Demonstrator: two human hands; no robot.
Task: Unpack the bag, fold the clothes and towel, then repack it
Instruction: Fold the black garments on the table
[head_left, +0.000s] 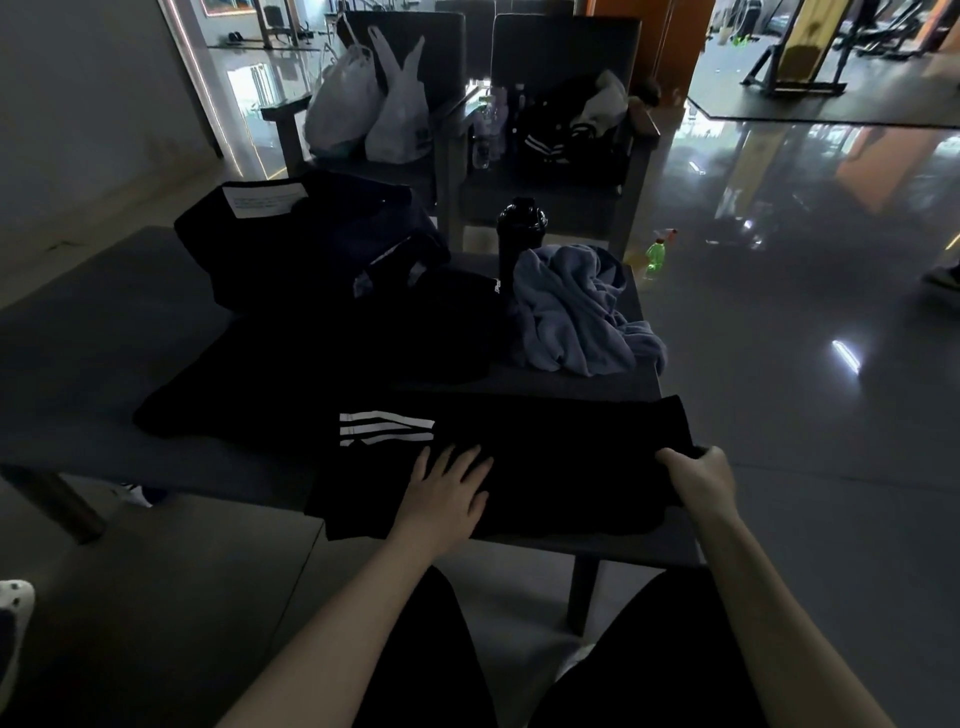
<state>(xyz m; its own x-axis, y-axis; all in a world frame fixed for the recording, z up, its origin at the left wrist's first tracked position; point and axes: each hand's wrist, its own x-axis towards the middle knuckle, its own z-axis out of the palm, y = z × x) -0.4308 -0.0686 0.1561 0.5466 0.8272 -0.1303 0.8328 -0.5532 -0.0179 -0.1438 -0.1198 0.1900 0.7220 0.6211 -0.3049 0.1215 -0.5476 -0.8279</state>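
- Bag (322, 244) sitting at far left of the table (104, 338), white label on top.
- Black top (291, 374) lying spread in front of it.
- Left hand (449, 493) pressing flat, fingers straight and spread, on the striped black garment (561, 457) at the near edge.
- Blue towel (576, 317) lying crumpled behind, beside a black bottle (519, 234).
- Right hand (701, 475) gripping the garment's right end, fingers curled round the cloth.
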